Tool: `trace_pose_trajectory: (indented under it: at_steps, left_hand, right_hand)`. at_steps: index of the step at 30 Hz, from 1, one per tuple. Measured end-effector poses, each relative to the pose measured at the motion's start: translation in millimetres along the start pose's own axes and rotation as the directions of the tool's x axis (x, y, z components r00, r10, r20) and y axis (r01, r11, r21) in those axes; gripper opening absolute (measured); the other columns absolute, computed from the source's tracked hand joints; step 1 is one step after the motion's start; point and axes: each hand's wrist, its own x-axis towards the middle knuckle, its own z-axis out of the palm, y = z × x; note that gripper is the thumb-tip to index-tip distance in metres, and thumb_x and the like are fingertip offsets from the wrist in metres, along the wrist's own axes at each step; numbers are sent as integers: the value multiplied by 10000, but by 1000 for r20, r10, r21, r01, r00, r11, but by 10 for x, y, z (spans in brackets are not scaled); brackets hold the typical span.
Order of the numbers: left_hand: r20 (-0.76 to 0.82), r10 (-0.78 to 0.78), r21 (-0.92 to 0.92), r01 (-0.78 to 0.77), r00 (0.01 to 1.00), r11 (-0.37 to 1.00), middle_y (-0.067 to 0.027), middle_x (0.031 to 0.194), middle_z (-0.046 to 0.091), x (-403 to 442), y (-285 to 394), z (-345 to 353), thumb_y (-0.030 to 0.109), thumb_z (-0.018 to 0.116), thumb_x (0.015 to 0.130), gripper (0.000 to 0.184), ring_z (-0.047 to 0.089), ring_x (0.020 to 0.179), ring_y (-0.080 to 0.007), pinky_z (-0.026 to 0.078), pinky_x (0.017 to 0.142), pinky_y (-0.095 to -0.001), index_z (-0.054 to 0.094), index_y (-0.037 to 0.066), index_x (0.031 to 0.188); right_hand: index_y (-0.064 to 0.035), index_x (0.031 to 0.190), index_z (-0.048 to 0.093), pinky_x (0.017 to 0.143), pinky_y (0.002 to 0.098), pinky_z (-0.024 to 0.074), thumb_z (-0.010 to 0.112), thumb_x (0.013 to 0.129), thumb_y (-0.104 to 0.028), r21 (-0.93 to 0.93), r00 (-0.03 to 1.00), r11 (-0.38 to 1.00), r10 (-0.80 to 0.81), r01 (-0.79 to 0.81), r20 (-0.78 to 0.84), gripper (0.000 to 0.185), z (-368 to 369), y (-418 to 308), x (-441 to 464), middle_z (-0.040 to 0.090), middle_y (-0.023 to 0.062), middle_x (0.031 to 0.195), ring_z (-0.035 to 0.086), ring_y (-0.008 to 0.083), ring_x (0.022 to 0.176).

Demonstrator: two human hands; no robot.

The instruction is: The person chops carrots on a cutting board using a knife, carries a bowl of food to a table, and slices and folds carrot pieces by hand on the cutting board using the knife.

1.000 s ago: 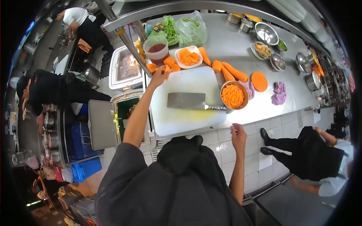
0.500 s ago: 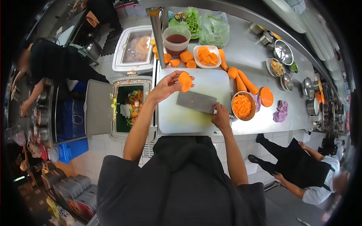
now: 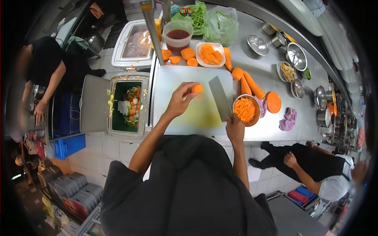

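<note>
Between the fingertips and thumb of my left hand [image 3: 182, 99] is a carrot piece [image 3: 197, 88], over the white cutting board [image 3: 169, 118]. My right hand [image 3: 235, 129] is wrapped round the handle of a cleaver [image 3: 220, 96], its wide blade pointing up and away over the board, right of the carrot piece. Just right of the cleaver stands a bowl of shredded carrot [image 3: 245, 109]. Beyond the board are a white dish of cut carrot [image 3: 210, 54], loose carrot chunks [image 3: 188, 53] and whole carrots [image 3: 253, 84].
A tub of red liquid [image 3: 178, 34] and bagged greens [image 3: 221, 27] stand at the back. An open scrap bin [image 3: 111, 129] is left of the board. Metal bowls [image 3: 296, 56] and a purple cloth [image 3: 288, 119] lie right. Other people stand at both sides.
My right hand has lifted the cleaver off the board and turned its blade away from me. My left hand has lowered the carrot piece nearer the board. A metal bowl now shows at the back.
</note>
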Motion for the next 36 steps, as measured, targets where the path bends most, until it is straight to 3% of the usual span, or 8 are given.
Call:
trace_pose_trajectory:
  at_steps: [2,6,8,10,12,15,24,36]
  left_hand:
    - [210,301,600,-366,930,711,-91,1264,618,31,-187,71,-34,531,930,331,570,1225,-265,442,1067,-421,614,65,1234]
    - [532,221,786,-574,818,232,-99,1286,613,-143,-815,-220,-65,555,816,393,549,1252,-260,366,1133,-441,651,92,1164]
    - [469,279,803,-536,838,261,-101,1275,619,-115,-785,-185,-36,567,839,347,561,1233,-261,383,1113,-442,657,89,1150]
    - [397,324,816,-492,859,304,-103,1265,624,-145,-715,-49,-7,578,862,301,573,1213,-262,400,1093,-444,662,85,1135]
    - [139,341,778,-316,930,543,-115,1250,627,-75,-712,54,86,603,916,234,590,1168,-290,416,1053,-432,664,94,1142]
    - [116,315,762,-288,942,581,-109,1228,637,172,-774,122,167,643,917,230,607,1109,-299,443,977,-416,664,102,1136]
    - [96,368,896,-241,925,373,-74,969,608,87,-823,361,124,644,866,160,579,941,-292,452,861,-424,647,94,1023]
    - [229,334,848,-356,914,392,-120,1038,563,189,-935,245,45,661,791,315,551,978,-306,473,866,-423,631,115,1098]
  right_hand:
    - [38,840,587,659,489,505,621,884,-118,21,999,999,-34,34,-5,166,65,20,-4,662,217,809,642,436,741]
    - [30,931,514,644,529,502,548,884,-67,-124,922,914,-380,387,77,113,197,127,35,627,276,880,625,477,771]
    - [29,1035,450,658,547,503,530,890,-54,-106,964,982,-130,158,233,186,295,172,42,617,309,876,628,480,795]
    - [43,1071,403,620,553,505,524,887,-45,-123,958,967,-192,221,211,237,279,170,100,619,299,785,632,475,736]
    - [55,1061,401,563,546,499,523,887,-41,-85,938,965,-219,249,268,234,245,201,158,596,277,653,617,473,643]
    - [72,1093,389,521,552,465,529,893,-47,0,928,963,-259,269,269,272,255,268,183,568,279,597,593,479,586]
    - [101,1149,372,545,573,443,489,856,22,64,920,960,-281,274,272,325,344,57,66,578,300,639,586,495,612]
    - [66,1165,371,709,576,505,522,790,30,-57,875,992,-68,108,480,406,0,-420,-242,634,340,819,636,505,752]
